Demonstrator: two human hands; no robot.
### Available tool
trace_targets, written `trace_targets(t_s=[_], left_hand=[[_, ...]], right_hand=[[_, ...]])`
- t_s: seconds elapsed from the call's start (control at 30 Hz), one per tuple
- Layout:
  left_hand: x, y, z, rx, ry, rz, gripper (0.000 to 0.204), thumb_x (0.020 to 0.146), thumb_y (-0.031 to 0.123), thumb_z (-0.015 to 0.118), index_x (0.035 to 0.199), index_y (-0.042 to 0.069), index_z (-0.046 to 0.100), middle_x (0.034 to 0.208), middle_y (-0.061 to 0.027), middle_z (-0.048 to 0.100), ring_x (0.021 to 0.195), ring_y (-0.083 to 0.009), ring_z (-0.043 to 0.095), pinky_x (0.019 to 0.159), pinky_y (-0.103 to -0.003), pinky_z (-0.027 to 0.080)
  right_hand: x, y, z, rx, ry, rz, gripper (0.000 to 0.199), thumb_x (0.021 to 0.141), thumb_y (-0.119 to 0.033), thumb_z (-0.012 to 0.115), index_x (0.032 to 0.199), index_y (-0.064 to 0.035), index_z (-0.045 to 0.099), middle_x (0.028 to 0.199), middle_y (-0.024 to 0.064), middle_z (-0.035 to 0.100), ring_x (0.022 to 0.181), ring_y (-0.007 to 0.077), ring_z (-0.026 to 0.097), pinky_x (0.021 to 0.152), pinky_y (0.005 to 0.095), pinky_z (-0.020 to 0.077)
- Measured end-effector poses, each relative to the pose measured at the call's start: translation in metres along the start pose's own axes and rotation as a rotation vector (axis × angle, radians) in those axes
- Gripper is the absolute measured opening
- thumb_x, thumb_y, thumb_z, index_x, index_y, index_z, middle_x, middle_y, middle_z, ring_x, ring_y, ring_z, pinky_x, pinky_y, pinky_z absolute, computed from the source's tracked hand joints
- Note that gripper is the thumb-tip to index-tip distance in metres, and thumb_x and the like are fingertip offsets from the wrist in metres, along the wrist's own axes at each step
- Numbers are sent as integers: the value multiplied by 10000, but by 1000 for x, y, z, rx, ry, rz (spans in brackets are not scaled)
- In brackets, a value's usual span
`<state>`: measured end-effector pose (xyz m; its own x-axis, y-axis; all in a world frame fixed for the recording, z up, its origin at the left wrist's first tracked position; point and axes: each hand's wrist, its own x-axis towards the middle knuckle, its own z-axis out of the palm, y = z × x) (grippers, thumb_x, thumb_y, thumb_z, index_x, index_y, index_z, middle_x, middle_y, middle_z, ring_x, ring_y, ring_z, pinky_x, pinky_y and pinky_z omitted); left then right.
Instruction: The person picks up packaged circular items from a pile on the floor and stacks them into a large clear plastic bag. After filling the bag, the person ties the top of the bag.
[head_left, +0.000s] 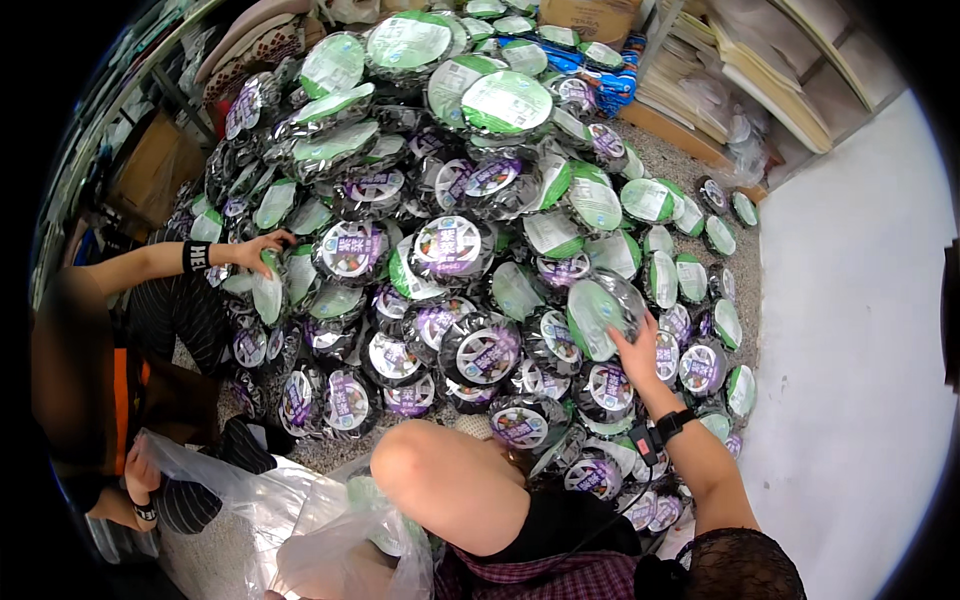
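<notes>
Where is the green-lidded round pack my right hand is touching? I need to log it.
In the head view, the green-lidded pack lies right of centre on the pile's near slope, under the right hand, with purple-lidded packs beside it.

glossy plastic-wrapped round packs (600,315) with paper-like labels; crinkled clear plastic bag (330,520); rough speckled floor (660,160).

Head view: 1 fisheye camera, worn on the person's head, looks steeply down and forward over a raised knee (425,470) onto the heap of round wrapped packs (450,250) (close range; edges bend toward the rim).
</notes>
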<state>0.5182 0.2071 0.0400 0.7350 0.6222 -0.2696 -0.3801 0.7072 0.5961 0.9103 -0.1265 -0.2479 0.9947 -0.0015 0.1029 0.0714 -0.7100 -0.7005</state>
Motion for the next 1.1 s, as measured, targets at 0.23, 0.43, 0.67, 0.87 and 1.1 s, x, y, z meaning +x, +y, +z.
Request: trace_targets(t_s=[0.23,0.43,0.67,0.87,1.1], left_hand=[[-3,-8,15,223,-404,-65,451,1012,365,217,1387,161,365,536,10,447,437,-92,370,489,-218,323],[-11,-34,66,308,-324,26,441,1017,339,236,1361,114,395,531,8,472,398,-75,336,510,-235,313],[-26,-27,82,257,-229,37,466,990,325,341,1374,61,352,974,-101,555,712,-164,547,677,-261,456],[-38,6,79,165,-572,-157,500,970,341,403,1370,49,339,1221,-107,535,930,-144,592,705,-234,515],[-113,14,59,268,117,297,412,1016,311,252,1243,63,489,439,43,333,306,-62,298,369,-223,291]], right_hand=[[18,24,5,94,239,125,1053,640,-349,814,1361,82,178,1356,298,324,1259,396,343,1053,416,277],[48,21,4,-11,42,156,1045,562,-436,844,1296,76,304,1235,283,435,1186,387,406,998,429,333],[91,56,-59,496,-264,448,840,671,-368,799,1265,83,412,1192,192,563,1047,236,569,885,327,441],[98,106,-44,692,-404,510,846,682,-354,795,1293,75,397,1194,173,565,1072,235,553,924,321,412],[54,98,-18,107,-298,253,1012,617,-437,808,1335,96,333,1280,230,484,1172,313,482,1010,354,353]])
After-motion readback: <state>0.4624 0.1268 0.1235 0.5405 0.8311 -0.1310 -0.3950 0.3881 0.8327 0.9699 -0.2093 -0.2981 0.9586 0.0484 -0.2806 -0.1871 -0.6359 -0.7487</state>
